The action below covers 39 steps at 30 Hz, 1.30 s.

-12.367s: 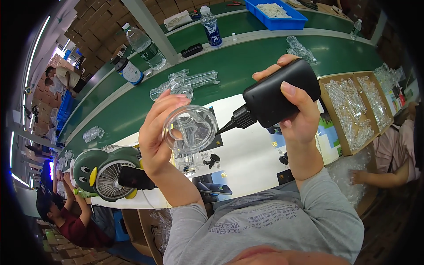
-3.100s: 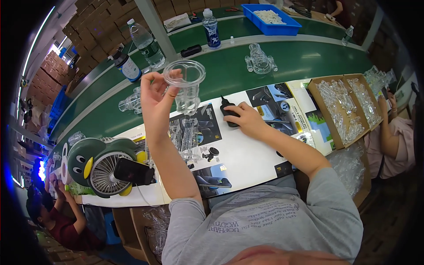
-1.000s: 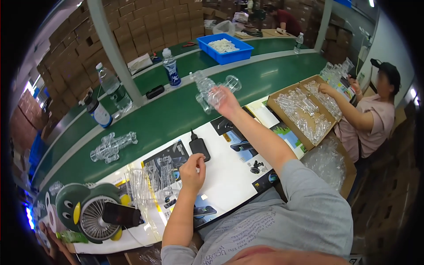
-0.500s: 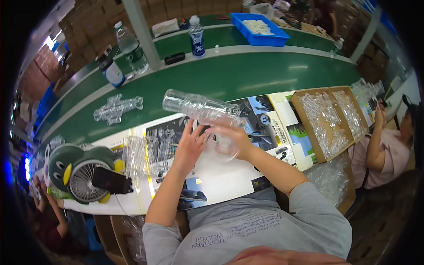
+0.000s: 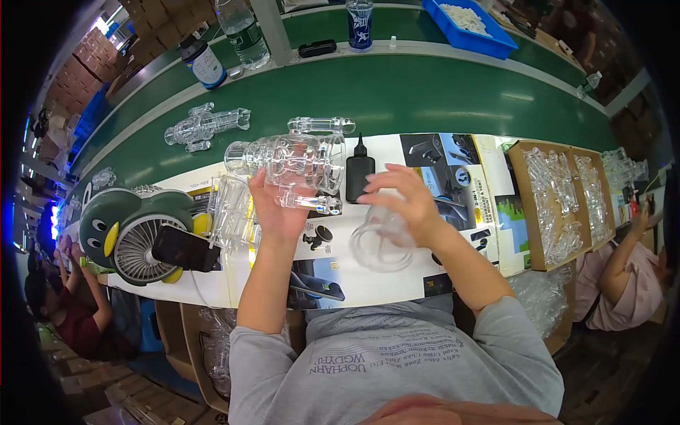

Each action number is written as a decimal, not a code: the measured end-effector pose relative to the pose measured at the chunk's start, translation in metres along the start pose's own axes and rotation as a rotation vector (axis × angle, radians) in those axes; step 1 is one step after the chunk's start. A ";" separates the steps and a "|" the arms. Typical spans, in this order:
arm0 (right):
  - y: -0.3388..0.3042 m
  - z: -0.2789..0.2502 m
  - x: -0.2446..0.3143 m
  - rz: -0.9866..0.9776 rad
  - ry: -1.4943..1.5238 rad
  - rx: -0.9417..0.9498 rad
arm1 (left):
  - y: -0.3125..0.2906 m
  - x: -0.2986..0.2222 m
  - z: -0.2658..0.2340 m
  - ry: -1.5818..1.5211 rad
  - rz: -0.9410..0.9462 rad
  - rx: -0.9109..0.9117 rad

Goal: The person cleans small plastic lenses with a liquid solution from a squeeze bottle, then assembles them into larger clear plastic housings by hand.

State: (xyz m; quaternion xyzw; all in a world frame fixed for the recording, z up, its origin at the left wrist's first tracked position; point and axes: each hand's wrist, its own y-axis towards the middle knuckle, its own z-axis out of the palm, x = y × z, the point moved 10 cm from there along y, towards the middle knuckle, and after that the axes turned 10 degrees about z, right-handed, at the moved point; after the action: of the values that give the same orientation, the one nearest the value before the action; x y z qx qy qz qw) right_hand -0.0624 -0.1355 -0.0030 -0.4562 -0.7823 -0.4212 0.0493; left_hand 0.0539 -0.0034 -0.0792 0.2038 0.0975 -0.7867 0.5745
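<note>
My left hand (image 5: 280,216) is closed around a clear plastic assembly (image 5: 283,163), a rounded ribbed body with a wide open neck on its left and a short tube along each side. The palm faces up under it. My right hand (image 5: 411,202) grips a clear, round, cup-like plastic part (image 5: 382,244), smeared by motion, above the printed sheet. Between the hands is a black bottle (image 5: 360,177) with a pointed nozzle, touched by neither. A similar clear assembly (image 5: 205,127) lies farther left on the green table.
Clear plastic pieces (image 5: 234,212) lie beside a penguin-shaped fan (image 5: 134,237) with a phone (image 5: 185,248) before it. A cardboard tray (image 5: 545,258) of small clear parts is on the right. Bottles and a blue bin (image 5: 489,44) line the far ledge. Co-workers sit on both sides.
My hands have drawn apart: the left carries the assembly leftward, now turned with its side tubes showing, while the right holds the round part. The black bottle has come into sight. The view has shifted.
</note>
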 end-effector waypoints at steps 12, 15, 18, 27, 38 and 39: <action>-0.018 -0.003 -0.090 0.824 0.327 0.230 | 0.000 -0.007 -0.013 0.110 0.120 -0.023; -0.018 -0.003 -0.090 0.760 0.337 0.183 | 0.002 -0.013 -0.005 0.208 0.173 -0.013; -0.012 -0.005 -0.080 0.621 0.053 0.171 | 0.001 -0.014 -0.008 0.217 0.180 -0.028; -0.007 0.007 -0.066 0.487 -0.121 0.132 | -0.001 -0.009 0.001 0.262 0.176 -0.021; -0.004 0.009 -0.055 0.410 -0.247 0.091 | -0.004 -0.007 0.003 0.332 0.150 -0.023; -0.004 0.009 -0.055 0.411 -0.247 0.092 | -0.004 -0.007 0.002 0.332 0.149 -0.024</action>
State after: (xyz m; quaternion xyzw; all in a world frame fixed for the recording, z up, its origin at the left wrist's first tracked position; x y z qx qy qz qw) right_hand -0.0307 -0.1671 -0.0363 -0.6511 -0.6915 -0.3074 0.0587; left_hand 0.0512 0.0028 -0.0747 0.3309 0.1850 -0.6961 0.6097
